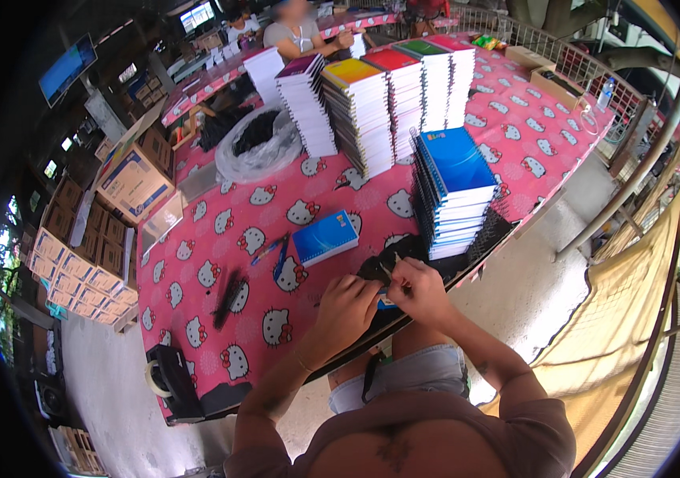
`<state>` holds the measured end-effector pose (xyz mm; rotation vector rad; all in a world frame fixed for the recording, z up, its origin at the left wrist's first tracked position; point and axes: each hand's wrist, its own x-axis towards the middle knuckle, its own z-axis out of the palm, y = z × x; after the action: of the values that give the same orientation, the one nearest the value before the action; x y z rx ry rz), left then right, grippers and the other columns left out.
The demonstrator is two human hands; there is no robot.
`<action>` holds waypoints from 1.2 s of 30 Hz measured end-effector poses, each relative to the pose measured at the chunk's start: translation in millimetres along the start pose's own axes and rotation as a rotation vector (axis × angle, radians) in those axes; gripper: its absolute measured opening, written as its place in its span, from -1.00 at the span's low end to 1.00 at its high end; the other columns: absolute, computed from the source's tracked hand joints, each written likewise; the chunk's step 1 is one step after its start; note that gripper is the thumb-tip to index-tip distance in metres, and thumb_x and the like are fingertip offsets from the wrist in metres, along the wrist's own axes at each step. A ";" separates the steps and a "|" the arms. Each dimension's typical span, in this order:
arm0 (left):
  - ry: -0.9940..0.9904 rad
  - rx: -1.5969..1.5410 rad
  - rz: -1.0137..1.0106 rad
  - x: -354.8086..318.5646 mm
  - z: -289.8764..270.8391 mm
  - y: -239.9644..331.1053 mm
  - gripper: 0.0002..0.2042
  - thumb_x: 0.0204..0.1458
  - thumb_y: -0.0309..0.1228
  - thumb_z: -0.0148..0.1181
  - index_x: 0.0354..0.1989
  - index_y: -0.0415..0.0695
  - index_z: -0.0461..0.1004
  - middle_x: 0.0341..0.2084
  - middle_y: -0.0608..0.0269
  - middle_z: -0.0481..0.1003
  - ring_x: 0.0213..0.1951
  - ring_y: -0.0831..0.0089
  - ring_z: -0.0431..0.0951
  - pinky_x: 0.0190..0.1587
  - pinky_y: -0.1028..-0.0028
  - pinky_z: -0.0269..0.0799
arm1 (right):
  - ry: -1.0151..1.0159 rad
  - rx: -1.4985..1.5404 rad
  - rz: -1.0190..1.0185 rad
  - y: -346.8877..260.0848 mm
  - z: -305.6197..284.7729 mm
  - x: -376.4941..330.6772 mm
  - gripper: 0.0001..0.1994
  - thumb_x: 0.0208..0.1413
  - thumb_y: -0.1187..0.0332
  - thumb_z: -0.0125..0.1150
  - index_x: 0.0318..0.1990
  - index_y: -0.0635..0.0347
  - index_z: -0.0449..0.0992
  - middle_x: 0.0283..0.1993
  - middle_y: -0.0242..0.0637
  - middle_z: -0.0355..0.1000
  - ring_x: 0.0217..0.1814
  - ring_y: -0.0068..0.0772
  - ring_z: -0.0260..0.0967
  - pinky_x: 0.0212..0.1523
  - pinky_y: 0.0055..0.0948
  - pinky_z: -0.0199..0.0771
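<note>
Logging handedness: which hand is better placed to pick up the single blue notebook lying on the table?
Left, probably. The left hand sits nearer the blue notebook, which lies up and left of both hands; the right hand pinches a thin tool and would have to cross over.

Place: a small notebook-binding workshop, half open to the outside, where I sit.
Stock: tall stacks of spiral notebooks (364,111) with coloured covers stand along my table (515,119).
Table cover: pink cartoon-cat cloth, a work surface rather than a desk.
Supplies: a bag of black binding coils (259,142) and loose coils (231,293) beside me.
Storage: stacked cardboard cartons (77,255) on the floor to my left.
Company: another person (296,30) works at the next table.
</note>
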<state>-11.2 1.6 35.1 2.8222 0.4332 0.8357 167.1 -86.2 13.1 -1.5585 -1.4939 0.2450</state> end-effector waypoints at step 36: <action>0.123 0.153 -0.102 -14.1 8.7 -121.4 -0.72 0.08 -0.55 0.23 0.00 -0.23 0.54 -0.11 0.05 0.57 -0.09 0.07 0.58 0.03 0.18 0.52 | 0.280 0.126 -0.404 -14.1 -55.7 -21.9 -0.66 0.13 0.47 0.28 0.06 0.33 0.45 0.04 0.06 0.42 0.01 -0.06 0.46 0.06 -0.21 0.46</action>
<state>-45.4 111.0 -8.2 2.8652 0.6806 0.9984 190.9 -133.8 44.0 -1.1102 -1.4988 -0.1079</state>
